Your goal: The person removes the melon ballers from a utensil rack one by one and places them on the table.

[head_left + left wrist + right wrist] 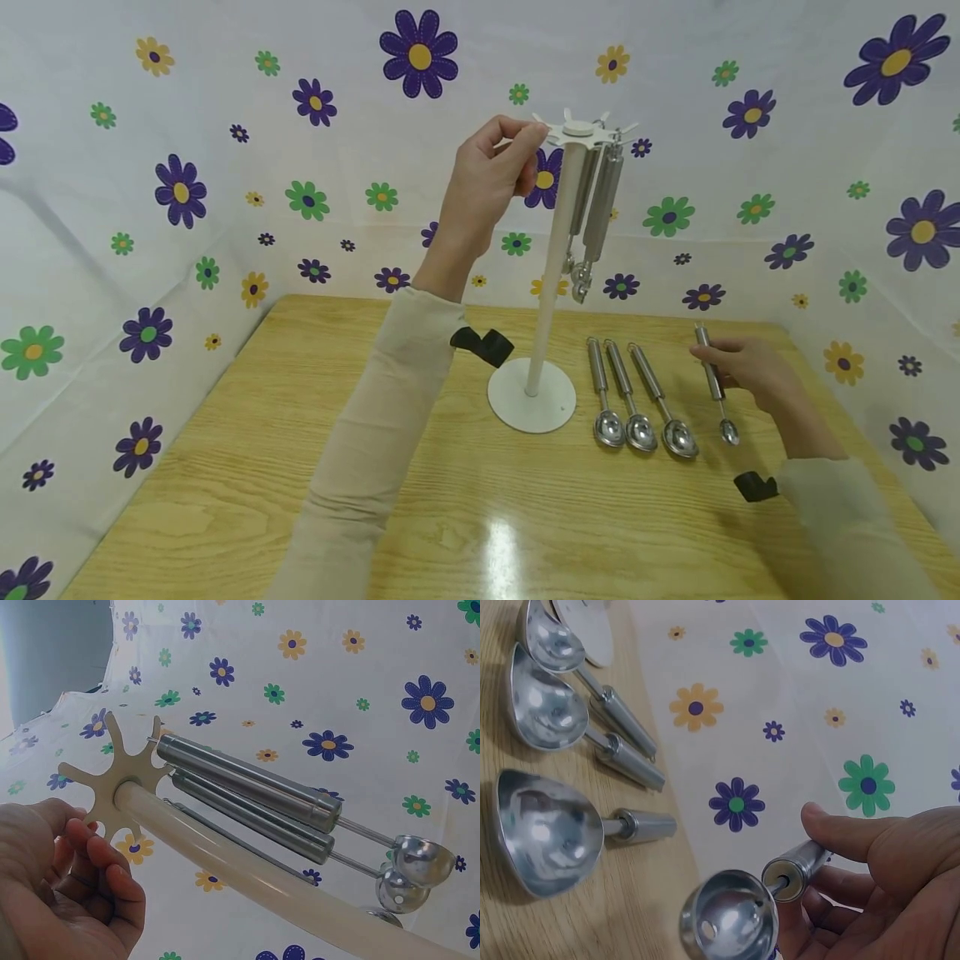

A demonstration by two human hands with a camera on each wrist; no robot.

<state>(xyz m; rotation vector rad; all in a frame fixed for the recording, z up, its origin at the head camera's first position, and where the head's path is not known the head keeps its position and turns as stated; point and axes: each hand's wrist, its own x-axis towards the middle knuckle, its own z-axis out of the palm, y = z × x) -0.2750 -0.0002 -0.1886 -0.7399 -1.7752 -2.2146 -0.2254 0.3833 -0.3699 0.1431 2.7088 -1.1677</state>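
Note:
My left hand [491,171] pinches an arm of the star-shaped top on a white utensil stand [551,275]. Metal scoops [255,795] hang from the stand's hooks by their handle ends, on the side away from my left hand. At the right, my right hand [746,362] grips the steel handle of a small scoop [735,919], its bowl pointing down toward the table. In the head view, three larger scoops, a left one [608,427], a middle one [640,432] and a right one [678,437], lie side by side between the stand and my right hand.
The stand's round white base [513,408] rests on a wooden table [300,467]. Behind and along the sides hangs a white cloth [330,258] printed with flowers. Black straps [487,346] sit at both wrists.

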